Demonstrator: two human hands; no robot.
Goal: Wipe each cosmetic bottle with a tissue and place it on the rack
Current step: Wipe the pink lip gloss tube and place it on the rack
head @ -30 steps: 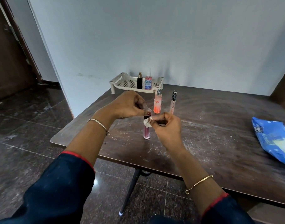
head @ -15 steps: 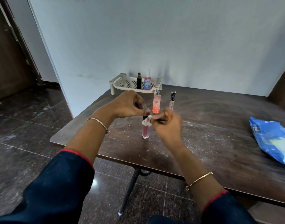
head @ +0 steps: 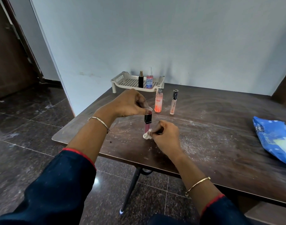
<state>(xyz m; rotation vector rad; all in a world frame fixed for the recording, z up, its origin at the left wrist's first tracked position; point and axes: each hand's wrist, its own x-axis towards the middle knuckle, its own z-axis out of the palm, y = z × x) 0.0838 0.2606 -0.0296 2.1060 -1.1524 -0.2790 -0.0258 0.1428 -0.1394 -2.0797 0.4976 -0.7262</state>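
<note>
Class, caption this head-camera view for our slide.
Left hand holds pink tube upright; right hand presses tissue against its base.

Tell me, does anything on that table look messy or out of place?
Yes: white specks and smears litter the dark table, and a crumpled blue packet lies at its right edge. Nothing looks tipped or broken.

On the tube [head: 147, 126], the cap's top is covered by the left hand [head: 129, 104] pinching it. The tissue [head: 147, 135] hides the tube's foot, so whether it touches the table [head: 204, 143] cannot be told. The right hand's [head: 165, 135] fingertips are buried in the tissue. At 3 o'clock the packet [head: 275, 138] runs off the edge, as does the table at 4 o'clock. At 12 o'clock, the label of the pink bottle [head: 149, 82] on the rack [head: 122, 82] is too small to read.
</note>
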